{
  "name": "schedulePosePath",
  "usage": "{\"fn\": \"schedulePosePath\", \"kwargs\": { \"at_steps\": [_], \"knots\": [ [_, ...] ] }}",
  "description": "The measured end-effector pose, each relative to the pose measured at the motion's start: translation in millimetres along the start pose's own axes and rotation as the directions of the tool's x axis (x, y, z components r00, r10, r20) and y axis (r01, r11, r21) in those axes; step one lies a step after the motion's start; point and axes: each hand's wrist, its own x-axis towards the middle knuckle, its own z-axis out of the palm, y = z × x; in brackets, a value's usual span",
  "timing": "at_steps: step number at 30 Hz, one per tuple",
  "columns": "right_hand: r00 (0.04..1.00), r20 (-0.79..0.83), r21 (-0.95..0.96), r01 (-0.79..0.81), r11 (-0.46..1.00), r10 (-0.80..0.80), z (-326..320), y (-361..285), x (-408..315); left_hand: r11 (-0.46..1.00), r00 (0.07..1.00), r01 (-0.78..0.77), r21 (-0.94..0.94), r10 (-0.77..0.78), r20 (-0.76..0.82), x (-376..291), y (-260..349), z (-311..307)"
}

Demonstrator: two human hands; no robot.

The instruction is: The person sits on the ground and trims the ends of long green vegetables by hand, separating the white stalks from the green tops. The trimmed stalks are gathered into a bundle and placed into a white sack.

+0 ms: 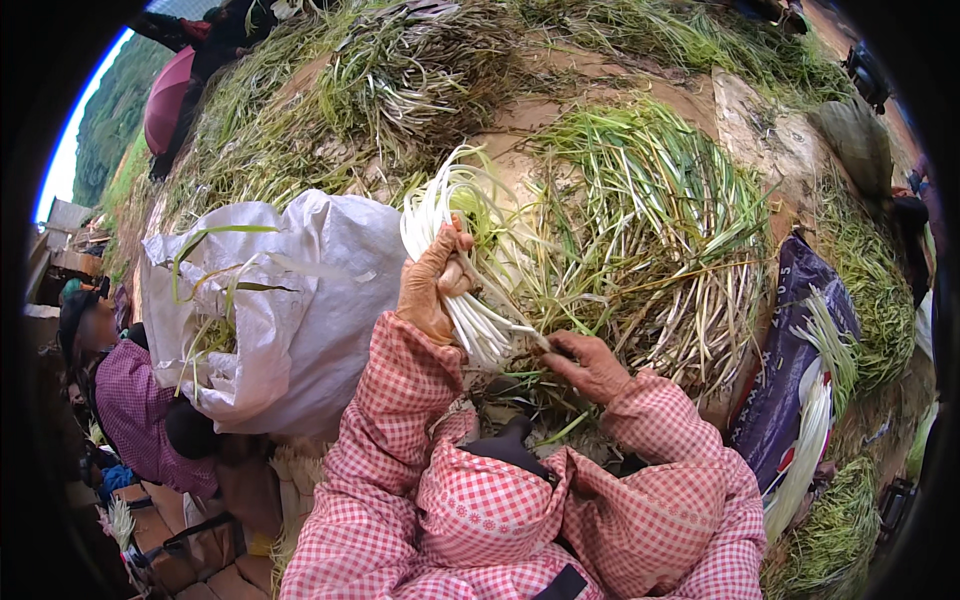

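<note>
My left hand (435, 281) is closed around a bundle of pale stalks (480, 322), which look like blanched garlic chives. The cut-looking white ends point down to the right, and the long leaves loop over above my fist. With thumb and fingers, my right hand (589, 365) pinches the end of a single stalk (525, 328) just right of the bundle's ends. Beyond my hands lies a loose heap of green and white stalks (645, 217), mixed with brown, withered ones.
At left bulges a white woven sack (330, 315) with leaf scraps on it. Right of me, trimmed pale stalks (806, 435) lie over a dark blue printed sack (787, 330). Another person (154, 412) sits at far left. A further stalk heap (412, 82) and a pink umbrella (169, 101) are farther off.
</note>
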Motion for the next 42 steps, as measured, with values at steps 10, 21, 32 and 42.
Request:
{"fn": "schedulePosePath", "kwargs": {
  "at_steps": [10,21,32,42],
  "knots": [
    [0.999,0.047,-0.211,0.023,0.977,-0.014,-12,-16,-11,0.956,0.979,0.131,0.262,-0.083,-0.188,-14,-35,-8],
    [0.884,-0.261,0.724,0.445,0.526,-0.388,-114,-83,-78,0.966,0.901,-0.071,0.248,0.169,-0.401,44,-29,-65],
    [0.951,-0.300,-0.360,-0.035,0.932,-0.080,-57,-31,-12,0.981,0.939,-0.116,0.157,0.159,-0.304,9,-17,-24],
    [0.985,-0.131,-0.100,0.103,0.990,-0.116,-6,-16,0,0.929,0.985,0.115,0.353,-0.061,-0.159,-12,-77,3]
  ]
}}
